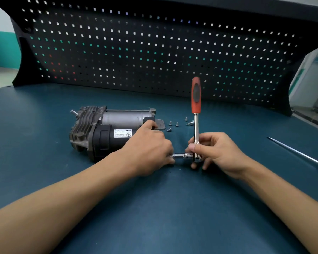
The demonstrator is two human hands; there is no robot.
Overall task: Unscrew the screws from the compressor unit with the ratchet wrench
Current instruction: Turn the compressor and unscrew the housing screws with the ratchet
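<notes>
The compressor unit (106,131) lies on its side on the blue-green bench, grey finned head to the left and a black cylinder with a white label in front. My left hand (149,145) rests on its right end, with the fingers curled around the inner end of the wrench's chrome extension bar (180,155). My right hand (217,153) grips the head of the ratchet wrench (196,110), whose orange handle stands straight up. The extension runs level from the wrench head toward the unit. Several loose screws (176,124) lie on the bench behind my hands.
A long screwdriver (297,153) lies on the bench at the right, tip pointing up-left. A black pegboard (154,48) stands along the back edge of the bench. The bench's right edge runs close behind the screwdriver.
</notes>
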